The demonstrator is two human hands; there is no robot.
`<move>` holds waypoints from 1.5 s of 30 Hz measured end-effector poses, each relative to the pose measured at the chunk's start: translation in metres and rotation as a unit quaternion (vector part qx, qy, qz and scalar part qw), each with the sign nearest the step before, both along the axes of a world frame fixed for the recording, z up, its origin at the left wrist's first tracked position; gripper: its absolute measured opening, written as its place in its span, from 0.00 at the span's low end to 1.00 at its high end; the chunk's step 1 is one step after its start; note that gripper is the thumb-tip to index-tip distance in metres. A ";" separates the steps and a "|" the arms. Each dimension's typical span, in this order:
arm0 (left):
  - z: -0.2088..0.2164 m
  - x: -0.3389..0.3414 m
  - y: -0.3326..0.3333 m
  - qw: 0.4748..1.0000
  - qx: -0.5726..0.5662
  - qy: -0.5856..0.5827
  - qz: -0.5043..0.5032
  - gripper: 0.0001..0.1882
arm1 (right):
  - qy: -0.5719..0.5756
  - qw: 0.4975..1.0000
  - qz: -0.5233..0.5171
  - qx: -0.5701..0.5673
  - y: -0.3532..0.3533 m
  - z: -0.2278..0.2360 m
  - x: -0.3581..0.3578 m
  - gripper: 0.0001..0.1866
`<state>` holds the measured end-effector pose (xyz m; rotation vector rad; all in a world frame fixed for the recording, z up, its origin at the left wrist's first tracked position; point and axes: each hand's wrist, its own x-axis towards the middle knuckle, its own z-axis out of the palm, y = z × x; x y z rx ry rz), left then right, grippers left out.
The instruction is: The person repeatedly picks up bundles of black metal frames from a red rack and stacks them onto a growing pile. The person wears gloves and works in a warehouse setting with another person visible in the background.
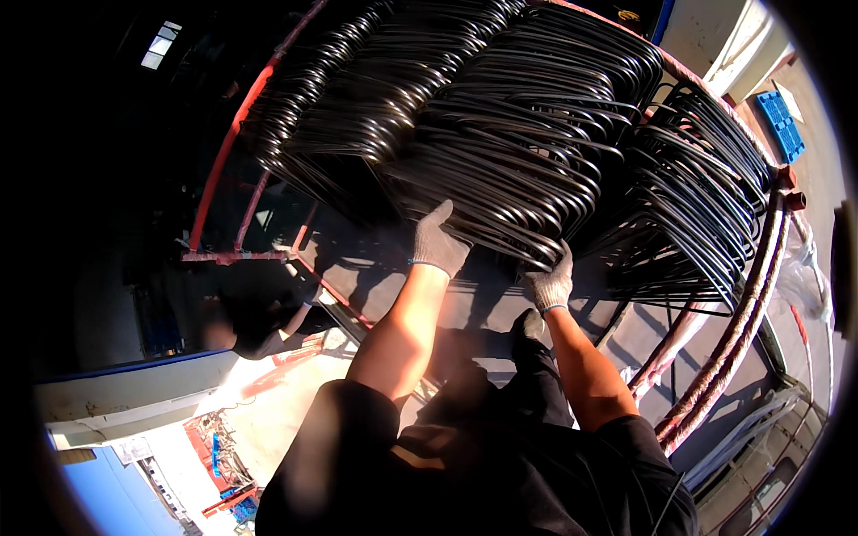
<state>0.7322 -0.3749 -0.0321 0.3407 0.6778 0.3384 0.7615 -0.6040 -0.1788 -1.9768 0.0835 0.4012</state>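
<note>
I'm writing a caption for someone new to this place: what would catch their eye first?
Probably the big mass of glossy black bent rods, stacked in dense rows across the upper middle. Next come the person's light-gloved left hand and right hand, at the near edge of that mass. Bright against the dark left side, a curved-looking red bar stands out, while a blue pallet lies at upper right.

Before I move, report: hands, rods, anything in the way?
Left hand at the near edge of the black rods, grip unclear. Right hand closed on their bent ends. Another person's arm off left, apart from both hands.
</note>
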 end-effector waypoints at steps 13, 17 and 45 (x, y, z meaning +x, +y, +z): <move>-0.002 -0.005 0.030 0.989 0.093 0.063 -0.093 0.20 | 0.034 0.999 0.035 -0.023 0.062 0.011 -0.002 0.40; -0.015 -0.018 0.013 0.996 0.057 0.018 -0.062 0.21 | 0.016 0.997 0.072 -0.030 0.047 0.012 -0.005 0.45; -0.170 -0.377 0.028 0.974 0.145 0.148 0.095 0.10 | 0.039 0.924 0.249 -0.287 -0.079 -0.092 -0.041 0.62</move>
